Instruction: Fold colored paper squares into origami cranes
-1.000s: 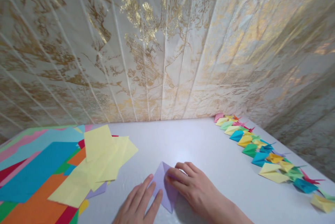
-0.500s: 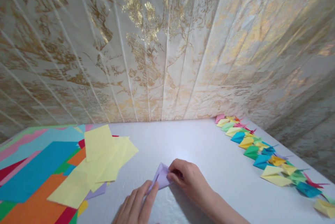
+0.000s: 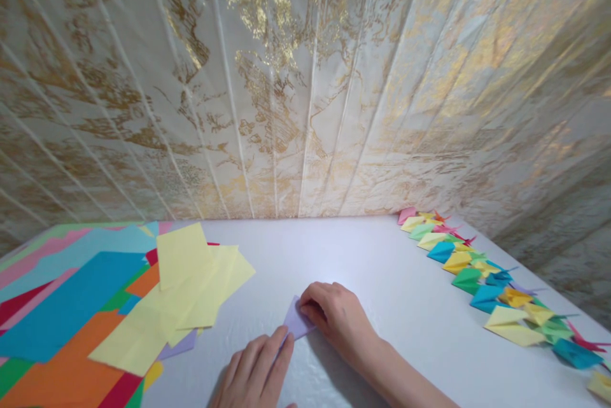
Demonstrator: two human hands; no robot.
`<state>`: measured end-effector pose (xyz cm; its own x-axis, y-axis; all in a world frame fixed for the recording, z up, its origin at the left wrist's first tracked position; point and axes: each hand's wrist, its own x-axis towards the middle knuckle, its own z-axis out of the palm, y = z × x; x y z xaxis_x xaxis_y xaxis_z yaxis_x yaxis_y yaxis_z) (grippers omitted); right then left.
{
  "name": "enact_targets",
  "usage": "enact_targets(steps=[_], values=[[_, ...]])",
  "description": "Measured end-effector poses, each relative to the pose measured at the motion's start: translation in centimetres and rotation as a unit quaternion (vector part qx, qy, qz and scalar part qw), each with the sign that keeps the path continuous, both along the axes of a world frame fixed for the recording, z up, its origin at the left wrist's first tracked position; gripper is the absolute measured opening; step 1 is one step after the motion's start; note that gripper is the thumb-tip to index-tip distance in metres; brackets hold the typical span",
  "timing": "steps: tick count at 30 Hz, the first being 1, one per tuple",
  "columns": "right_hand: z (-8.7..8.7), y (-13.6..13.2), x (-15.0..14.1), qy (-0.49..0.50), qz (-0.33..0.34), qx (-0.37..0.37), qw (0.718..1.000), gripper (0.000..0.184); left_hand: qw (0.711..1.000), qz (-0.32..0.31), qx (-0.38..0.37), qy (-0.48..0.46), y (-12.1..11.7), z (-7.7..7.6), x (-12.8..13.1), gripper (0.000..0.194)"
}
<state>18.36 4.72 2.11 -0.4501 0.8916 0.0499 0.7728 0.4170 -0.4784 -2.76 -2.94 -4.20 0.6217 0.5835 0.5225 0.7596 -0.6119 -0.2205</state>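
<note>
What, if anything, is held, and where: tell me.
Folded lilac paper: the right hand is at its right edge, the left hand on its lower left end; pinched or pressed, I cannot tell.

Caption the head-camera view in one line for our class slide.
Left hand and right hand on folded purple paper, between loose coloured sheets and folded paper figures on a white table.

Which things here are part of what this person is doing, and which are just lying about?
In hand:
- lilac paper, folded
- left hand, at its near edge
- right hand, fingers curled at its right side

Lying about, untouched:
- pale yellow sheets, left
- blue sheet and orange sheet, left
- folded paper pieces, right
</note>
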Motion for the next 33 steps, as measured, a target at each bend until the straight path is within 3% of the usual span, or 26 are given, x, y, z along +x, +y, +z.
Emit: enact_targets(steps=[15,26,30,33], values=[[-0.3,-0.1,-0.3,-0.015,-0.003,0.008,1.000,0.017,0.999,0.023,-0.042,0.023,-0.4,1.5,0.6,0.050],[-0.1,-0.1,-0.6,-0.046,-0.010,0.000,0.999,0.017,0.998,0.024,-0.050,0.020,-0.2,1.5,0.8,0.050],[0.3,-0.9,-0.6,-0.022,-0.011,-0.006,1.000,0.013,0.998,0.028,-0.061,0.022,-0.3,1.9,0.9,0.047],[0.4,-1.7,-0.4,0.005,-0.006,-0.003,1.000,0.022,0.999,0.025,-0.040,0.025,-0.2,2.2,1.0,0.043]])
